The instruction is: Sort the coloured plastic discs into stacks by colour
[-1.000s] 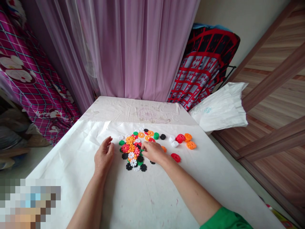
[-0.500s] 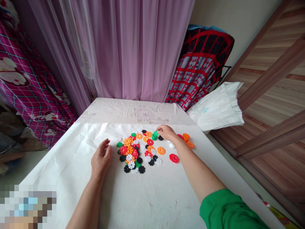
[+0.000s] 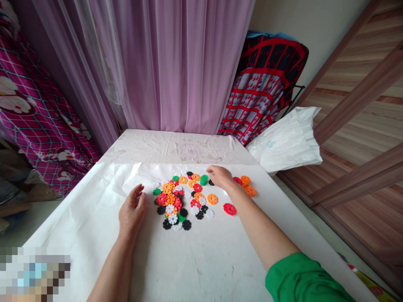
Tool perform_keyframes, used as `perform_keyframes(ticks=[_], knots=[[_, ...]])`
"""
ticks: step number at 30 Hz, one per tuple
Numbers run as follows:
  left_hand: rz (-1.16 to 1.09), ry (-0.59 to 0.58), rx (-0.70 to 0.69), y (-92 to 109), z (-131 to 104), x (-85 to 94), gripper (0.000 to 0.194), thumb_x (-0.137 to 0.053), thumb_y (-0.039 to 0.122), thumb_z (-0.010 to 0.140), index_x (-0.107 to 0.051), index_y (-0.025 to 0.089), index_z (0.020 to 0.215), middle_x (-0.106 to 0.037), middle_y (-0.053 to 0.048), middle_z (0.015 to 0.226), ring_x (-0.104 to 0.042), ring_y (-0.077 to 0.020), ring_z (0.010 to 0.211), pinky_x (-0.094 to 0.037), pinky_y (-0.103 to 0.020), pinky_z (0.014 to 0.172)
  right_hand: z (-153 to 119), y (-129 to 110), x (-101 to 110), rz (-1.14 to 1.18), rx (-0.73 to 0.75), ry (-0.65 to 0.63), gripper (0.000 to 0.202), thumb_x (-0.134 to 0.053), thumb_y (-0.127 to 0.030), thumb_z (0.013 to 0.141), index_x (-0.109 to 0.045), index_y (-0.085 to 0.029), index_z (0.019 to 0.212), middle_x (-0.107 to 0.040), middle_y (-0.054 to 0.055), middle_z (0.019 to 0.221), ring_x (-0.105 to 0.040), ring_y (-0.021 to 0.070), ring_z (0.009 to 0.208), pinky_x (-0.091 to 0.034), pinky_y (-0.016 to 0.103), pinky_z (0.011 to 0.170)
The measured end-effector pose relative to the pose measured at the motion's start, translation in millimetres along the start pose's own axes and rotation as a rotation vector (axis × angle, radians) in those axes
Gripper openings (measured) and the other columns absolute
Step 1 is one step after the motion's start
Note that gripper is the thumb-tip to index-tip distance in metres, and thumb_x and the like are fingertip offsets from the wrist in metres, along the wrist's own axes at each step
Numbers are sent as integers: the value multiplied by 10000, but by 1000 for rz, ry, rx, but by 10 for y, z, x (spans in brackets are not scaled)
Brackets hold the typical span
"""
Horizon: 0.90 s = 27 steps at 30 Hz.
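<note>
My right hand (image 3: 219,175) hovers just behind and right of a small stack of green snowflake discs (image 3: 204,180), its curved fingers slightly apart with no disc showing in them. Beside that stack, partly under the hand, lies a black disc (image 3: 211,183). My left hand (image 3: 132,209) rests open on its side at the left, fingers loosely bent and empty. Between the hands spreads a pile of slotted plastic discs (image 3: 170,198) in orange, red, white, black and green, many overlapping. An orange disc (image 3: 212,199) sits apart, right of the pile.
Stacked red discs (image 3: 229,209) lie near my right forearm, with orange discs (image 3: 250,191) beyond it. A white cloth (image 3: 189,268) covers the table. A white bag (image 3: 286,140) stands at the right edge. Purple curtains (image 3: 176,63) hang behind; a wooden wardrobe (image 3: 362,126) is at right.
My right hand has let go of a green disc on the green stack and drawn slightly up and away. My left hand has barely moved.
</note>
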<state>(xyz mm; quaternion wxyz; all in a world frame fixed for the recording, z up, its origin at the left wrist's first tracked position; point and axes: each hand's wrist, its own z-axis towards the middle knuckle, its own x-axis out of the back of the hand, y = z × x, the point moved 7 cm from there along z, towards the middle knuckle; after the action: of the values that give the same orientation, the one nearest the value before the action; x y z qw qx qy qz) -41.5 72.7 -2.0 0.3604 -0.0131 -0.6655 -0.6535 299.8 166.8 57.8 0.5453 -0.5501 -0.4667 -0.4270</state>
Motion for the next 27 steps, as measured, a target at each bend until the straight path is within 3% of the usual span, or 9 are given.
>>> perform_keyframes(ticks=[5, 10, 27], knots=[[1, -1, 17, 18, -2, 11, 374, -521, 355, 852, -622, 290, 1206, -698, -20, 1252, -671, -207, 1103, -493, -368, 1000, -88, -132, -3, -121, 97, -30, 454, -660, -411, 823, -635, -266, 1253, -670, 46, 1263, -504, 250, 1232, -364, 359, 989], [8, -2, 11, -15, 8, -4, 375, -522, 373, 851, -626, 291, 1202, -716, -22, 1211, -684, -210, 1065, -491, -380, 1002, -116, -219, -15, -217, 70, -2, 428, -607, -510, 863, -678, -213, 1162, -716, 108, 1118, -526, 277, 1154, -338, 395, 945], [-19, -27, 27, 16, -7, -6, 374, -502, 357, 864, -601, 288, 1219, -685, -23, 1274, -655, -211, 1138, -466, -393, 1040, -118, -335, -77, -248, 83, -33, 256, -608, -355, 877, -699, -232, 1082, -727, 78, 1097, -542, 251, 1112, -325, 363, 890]])
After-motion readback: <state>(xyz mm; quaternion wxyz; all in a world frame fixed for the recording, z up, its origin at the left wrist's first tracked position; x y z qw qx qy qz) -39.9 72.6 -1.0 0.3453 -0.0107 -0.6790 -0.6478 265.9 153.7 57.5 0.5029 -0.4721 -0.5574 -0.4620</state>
